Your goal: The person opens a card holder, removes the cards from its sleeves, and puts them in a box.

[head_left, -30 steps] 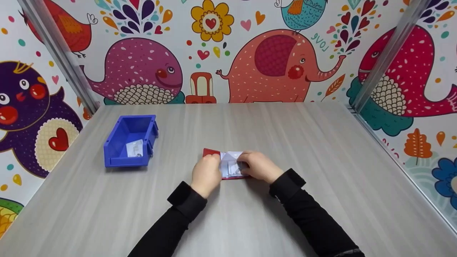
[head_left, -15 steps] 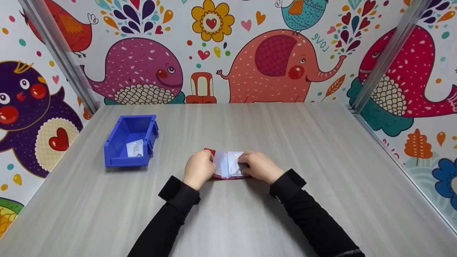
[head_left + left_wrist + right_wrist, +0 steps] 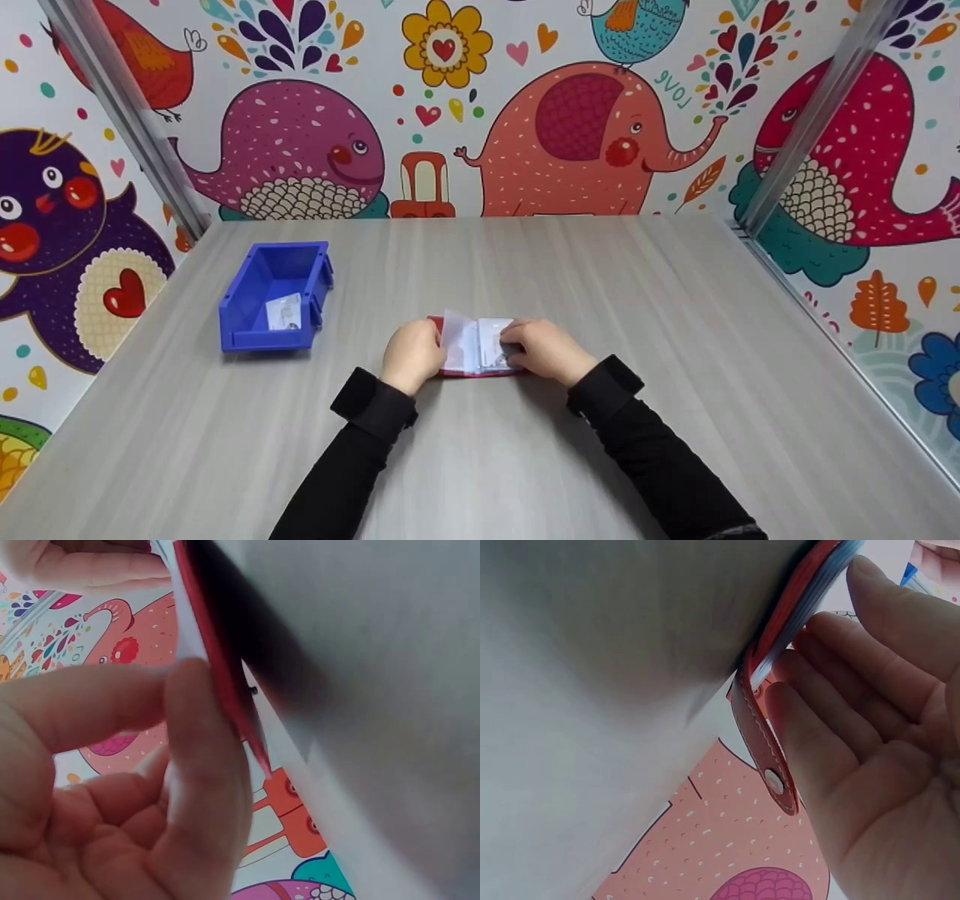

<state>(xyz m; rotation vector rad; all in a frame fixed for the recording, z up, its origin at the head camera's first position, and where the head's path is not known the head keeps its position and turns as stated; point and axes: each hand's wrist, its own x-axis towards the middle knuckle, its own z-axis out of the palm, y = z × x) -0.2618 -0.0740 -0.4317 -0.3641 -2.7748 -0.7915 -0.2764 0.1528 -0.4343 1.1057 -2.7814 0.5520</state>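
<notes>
While the right hand [image 3: 551, 349] stays put in the head view, the left hand [image 3: 412, 356] has shifted outward over the last second. Result: the holder [image 3: 472, 356], on the surface [image 3: 480, 465] between both hands, is spread wider. At left a clear sleeve [image 3: 456, 341] now appears raised, where half a second ago it lay lower; the red cover [image 3: 436, 322] shows behind it. The insert [image 3: 491, 345] on the right-hand page is exposed, partly under the right hand. Bin [image 3: 266, 342] and the card [image 3: 284, 312] in it: unchanged.

Left wrist view: I read the left grip as a thumb-and-finger pinch at the holder's left edge. Whether the sleeve is caught too, I cannot tell.

Right wrist view: the right grip holds the opposite edge, thumb on the pages, fingers curled at the side. The strap [image 3: 754, 720] hangs loose, its snap [image 3: 774, 781] unfastened.

For the work in hand, I judge that the shift leaves these pages easier to reach, with the right hand serving as anchor.
</notes>
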